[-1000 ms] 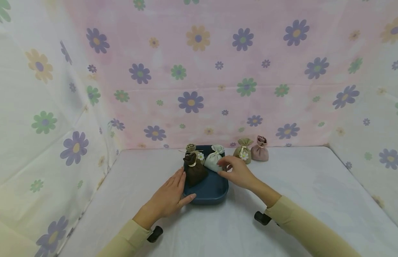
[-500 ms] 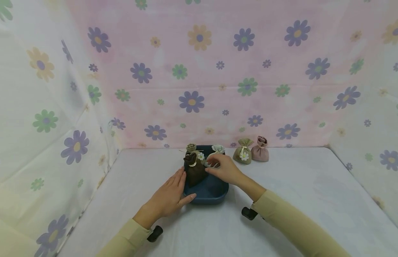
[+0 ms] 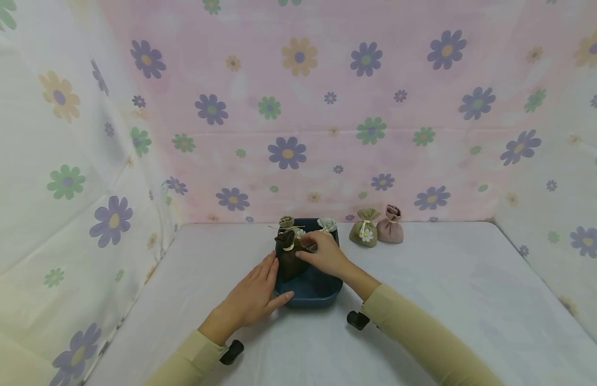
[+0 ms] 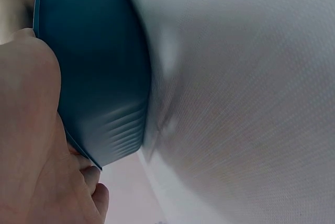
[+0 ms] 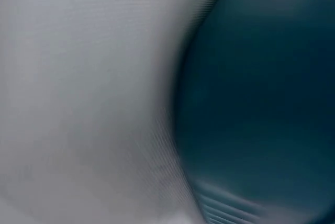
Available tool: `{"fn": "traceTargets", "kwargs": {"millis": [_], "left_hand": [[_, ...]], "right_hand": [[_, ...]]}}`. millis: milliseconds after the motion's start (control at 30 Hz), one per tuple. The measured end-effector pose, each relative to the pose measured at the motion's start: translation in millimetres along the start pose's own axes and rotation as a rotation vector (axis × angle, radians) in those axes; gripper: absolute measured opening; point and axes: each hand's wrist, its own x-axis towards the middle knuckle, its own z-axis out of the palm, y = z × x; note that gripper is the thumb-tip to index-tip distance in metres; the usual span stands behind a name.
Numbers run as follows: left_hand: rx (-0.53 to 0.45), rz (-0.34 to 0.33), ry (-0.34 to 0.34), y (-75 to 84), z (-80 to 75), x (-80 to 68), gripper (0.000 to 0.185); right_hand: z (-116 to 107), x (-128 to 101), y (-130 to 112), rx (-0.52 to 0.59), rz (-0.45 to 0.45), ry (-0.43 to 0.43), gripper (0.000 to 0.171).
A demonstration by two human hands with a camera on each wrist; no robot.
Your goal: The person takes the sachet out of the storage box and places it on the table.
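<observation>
Left hand (image 3: 252, 296) rests flat against the blue tray (image 3: 310, 292), right hand (image 3: 325, 253) reaches among the pouches with its grip hidden, and a careless nudge could topple the dark brown pouch (image 3: 288, 256).

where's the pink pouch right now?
In the head view the pink pouch stands on the table near the back wall, right of the blue tray, beside the green pouch. Neither hand is on it.

Head overview; wrist close-ups sharing tray (image 3: 309, 292).
</observation>
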Motion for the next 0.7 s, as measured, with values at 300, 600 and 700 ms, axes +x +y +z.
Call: {"fn": "traceTargets", "kwargs": {"millis": [300, 600, 700], "left_hand": [[0.01, 0.002, -0.007, -0.5, 3.5, 1.9, 0.097], [0.013, -0.01, -0.007, -2.1, 5.4, 1.9, 0.098], [0.01, -0.011, -0.01, -2.5, 5.1, 1.4, 0.098]], "right_hand": [[9, 5, 6, -0.04, 0.021, 0.014, 0.035], [11, 8, 7, -0.051, 0.034, -0.04, 0.04], [13, 9, 8, -0.061, 0.043, -0.051, 0.042]]}}
